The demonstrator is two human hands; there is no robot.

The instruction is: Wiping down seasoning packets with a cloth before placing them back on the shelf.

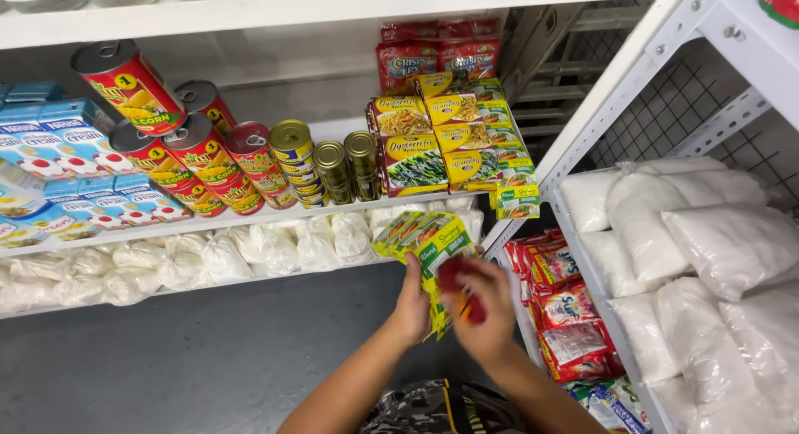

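The left hand [411,307] pinched a strip of yellow-green seasoning sachets [423,238], its long axis running up-left toward the shelf's front edge [275,217], while the right hand [483,307], just beside it, gripped a small red tool [463,286].

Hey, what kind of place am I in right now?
Probably a small grocery shop or its stockroom: white shelves hold rows of cans, stacked sachets and tied bags of white powder.
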